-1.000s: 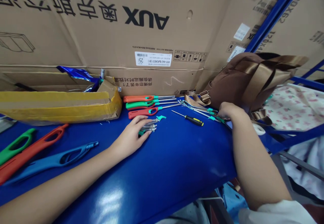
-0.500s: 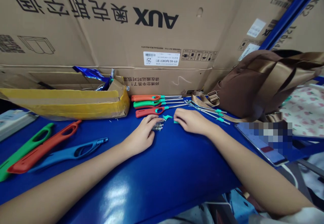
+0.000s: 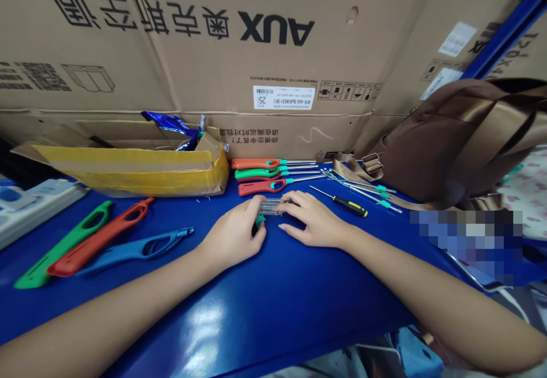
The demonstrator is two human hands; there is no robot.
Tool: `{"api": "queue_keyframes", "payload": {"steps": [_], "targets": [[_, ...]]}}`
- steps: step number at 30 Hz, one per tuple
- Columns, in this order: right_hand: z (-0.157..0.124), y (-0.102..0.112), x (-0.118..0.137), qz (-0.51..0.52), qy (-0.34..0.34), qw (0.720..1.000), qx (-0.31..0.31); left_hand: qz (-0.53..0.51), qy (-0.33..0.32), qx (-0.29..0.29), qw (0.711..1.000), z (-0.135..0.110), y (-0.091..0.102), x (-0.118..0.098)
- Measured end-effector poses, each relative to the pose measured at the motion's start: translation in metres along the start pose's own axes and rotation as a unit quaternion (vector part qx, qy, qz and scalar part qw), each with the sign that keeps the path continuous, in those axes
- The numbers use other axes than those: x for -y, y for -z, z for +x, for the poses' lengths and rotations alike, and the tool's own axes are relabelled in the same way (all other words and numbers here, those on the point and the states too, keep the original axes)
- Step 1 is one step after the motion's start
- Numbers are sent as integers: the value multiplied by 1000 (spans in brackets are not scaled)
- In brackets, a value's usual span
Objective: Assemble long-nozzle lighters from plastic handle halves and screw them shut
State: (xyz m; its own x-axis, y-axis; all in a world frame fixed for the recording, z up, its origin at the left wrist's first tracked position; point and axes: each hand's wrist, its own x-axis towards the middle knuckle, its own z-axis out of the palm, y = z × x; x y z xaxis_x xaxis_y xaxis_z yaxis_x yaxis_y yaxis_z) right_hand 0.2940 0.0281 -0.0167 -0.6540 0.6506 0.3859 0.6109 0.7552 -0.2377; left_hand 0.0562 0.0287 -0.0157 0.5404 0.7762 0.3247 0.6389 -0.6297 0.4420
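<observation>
Several clear tubes [image 3: 270, 206] lie side by side between my hands, above the blue table. My left hand [image 3: 239, 227] grips their left end, with its thumb bent below. Fingertips of my right hand [image 3: 314, 218] press on their right end, the thumb lower and a little apart. A small turquoise piece [image 3: 260, 219] shows by the left fingers, partly hidden. Beyond the hands lie a red lighter [image 3: 256, 188], a green lighter [image 3: 253, 173] and an orange lighter [image 3: 252, 164], their metal rods pointing right. A black and yellow screwdriver [image 3: 350, 206] rests beyond the right wrist.
On the left lie a green lighter casing [image 3: 55, 253], a red one [image 3: 94, 244] and a blue one [image 3: 128, 253]. A yellow-taped cardboard box [image 3: 171, 176] stands behind. To the right are metal rods with turquoise parts [image 3: 367, 193], a brown bag [image 3: 410, 150] and a phone [image 3: 478, 270].
My right hand has reached over to the tubes and its fingers have opened out from a curl. The screwdriver now shows. The whole view has shifted slightly.
</observation>
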Motion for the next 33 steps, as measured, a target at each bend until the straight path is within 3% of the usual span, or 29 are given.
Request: {"api": "queue_keyframes", "payload": {"steps": [6, 10, 13, 16, 23, 30, 33], "targets": [[0, -3, 0, 77, 26, 997, 19, -75, -61, 18, 995, -4, -10, -10], [-2, 3, -5, 77, 23, 996, 36, -106, -98, -2, 989, -3, -10, -12], [-5, 16, -10, 49, -18, 998, 23, -63, -135, 0, 989, 2, -5, -7], [-10, 28, -16, 9, -89, 996, 13, 48, -164, 47, 984, 8, 0, 3], [-8, 16, -25, -16, -219, 976, 2, 107, -125, 162, 973, 13, -2, 11], [-7, 4, -27, 11, -268, 962, -39, 128, -98, 151, 975, 13, -2, 3], [-7, 5, -23, 13, -263, 963, -57, 136, -114, 101, 979, 7, 9, -10]]}}
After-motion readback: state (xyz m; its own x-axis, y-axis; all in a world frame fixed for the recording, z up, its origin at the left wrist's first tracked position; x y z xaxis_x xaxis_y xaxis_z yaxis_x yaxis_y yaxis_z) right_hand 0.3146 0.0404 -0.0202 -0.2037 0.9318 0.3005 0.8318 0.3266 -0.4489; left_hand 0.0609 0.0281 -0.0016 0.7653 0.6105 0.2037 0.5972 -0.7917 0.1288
